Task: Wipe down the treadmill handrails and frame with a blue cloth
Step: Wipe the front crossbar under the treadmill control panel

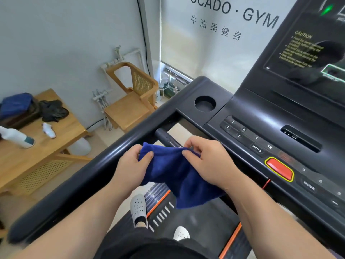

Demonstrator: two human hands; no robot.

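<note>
A dark blue cloth [179,176] hangs between both hands above the treadmill belt [205,221]. My left hand [130,165] pinches its upper left corner, and my right hand [207,161] pinches its upper right edge. The long black left handrail [89,165] runs diagonally just left of my left hand, not touched by the cloth. A short black crossbar grip [164,136] shows just behind the cloth. The black console [261,131] with buttons and a red stop button [279,168] lies to the right.
A wooden table [46,152] at left carries a white spray bottle [16,136], a folded blue cloth [15,104] and dark fabric. A wooden chair [130,98] stands by the wall. My feet in white shoes [138,208] stand on the treadmill deck.
</note>
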